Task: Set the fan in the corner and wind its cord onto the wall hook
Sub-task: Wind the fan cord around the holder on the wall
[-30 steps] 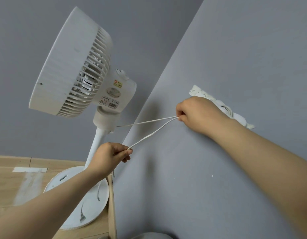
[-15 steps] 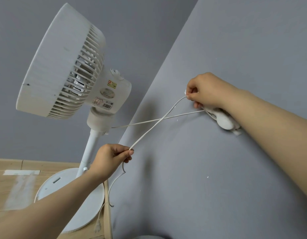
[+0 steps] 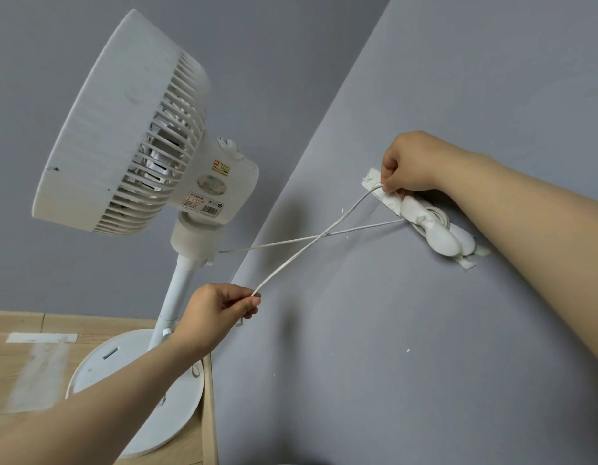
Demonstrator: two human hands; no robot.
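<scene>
A white pedestal fan (image 3: 129,129) stands in the corner, its round base (image 3: 129,364) on the wood floor. Its thin white cord (image 3: 290,260) runs from the fan neck to a white wall hook (image 3: 438,236) on the right wall, where a few turns lie behind the hook. My right hand (image 3: 411,162) pinches the cord just above the hook's upper end. My left hand (image 3: 217,313) pinches the same cord lower down, near the fan pole. The two cord strands cross between my hands.
Grey walls meet in a corner behind the fan. A wooden skirting board (image 3: 210,407) runs along the right wall at the floor. Pale tape marks (image 3: 39,347) lie on the floor at the left.
My right hand has lifted the cord from left of the hook up over its top end. The left hand has kept its hold in about the same place.
</scene>
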